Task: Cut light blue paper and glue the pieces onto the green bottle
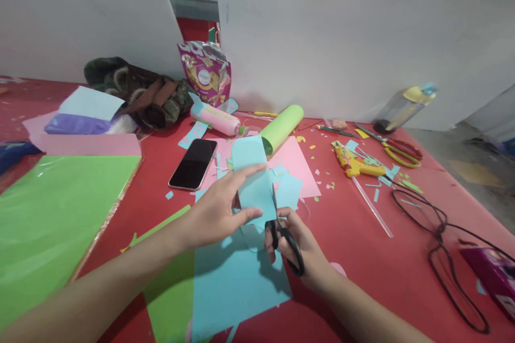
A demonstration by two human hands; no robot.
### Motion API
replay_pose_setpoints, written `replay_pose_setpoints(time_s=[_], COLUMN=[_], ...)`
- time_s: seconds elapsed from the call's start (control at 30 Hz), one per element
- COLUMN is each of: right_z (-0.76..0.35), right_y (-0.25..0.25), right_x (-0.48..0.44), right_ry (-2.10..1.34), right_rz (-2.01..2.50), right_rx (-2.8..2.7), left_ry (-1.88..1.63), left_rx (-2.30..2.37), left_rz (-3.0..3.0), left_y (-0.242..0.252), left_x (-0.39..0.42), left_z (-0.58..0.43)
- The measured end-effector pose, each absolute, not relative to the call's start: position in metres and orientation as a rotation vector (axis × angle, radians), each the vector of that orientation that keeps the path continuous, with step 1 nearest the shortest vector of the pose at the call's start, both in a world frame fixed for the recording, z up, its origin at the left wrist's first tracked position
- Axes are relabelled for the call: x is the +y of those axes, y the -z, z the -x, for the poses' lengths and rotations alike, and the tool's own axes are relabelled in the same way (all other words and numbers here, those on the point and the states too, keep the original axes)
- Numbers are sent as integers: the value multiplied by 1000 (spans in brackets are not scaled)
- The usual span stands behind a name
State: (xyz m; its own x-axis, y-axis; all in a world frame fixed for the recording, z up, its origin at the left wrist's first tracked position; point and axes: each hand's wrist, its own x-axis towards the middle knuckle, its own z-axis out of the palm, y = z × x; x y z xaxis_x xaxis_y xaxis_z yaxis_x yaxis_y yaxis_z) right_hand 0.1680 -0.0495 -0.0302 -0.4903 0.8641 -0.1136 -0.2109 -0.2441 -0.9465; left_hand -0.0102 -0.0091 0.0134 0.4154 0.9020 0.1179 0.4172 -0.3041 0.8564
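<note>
Blue paper piece [253, 187], mid-frame, is held above the larger blue sheet [241, 284]: left hand [217, 206] grips it from the left, thumb and forefinger spread over the face, likely to stiffen it and leave the right edge free. Right hand [298, 241] is closed around the handles of the black scissors [276, 203], blades pointing up-frame along that edge; can't tell if they're biting. Glue gun [364, 168] lies right of centre on the tabletop [322, 214], presumably parked clear of both hands.
</note>
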Motion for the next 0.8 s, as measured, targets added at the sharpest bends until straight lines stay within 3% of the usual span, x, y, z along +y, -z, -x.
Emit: replay_pose_setpoints(time_s=[0.8], right_z=[-168], right_y=[32], right_x=[-50], right_ry=[-1807], right_rz=[856], right_rx=[-1223], left_ry=[-790], left_rx=[1136], left_rz=[-1883], left_y=[-12], left_x=[-10], left_z=[8])
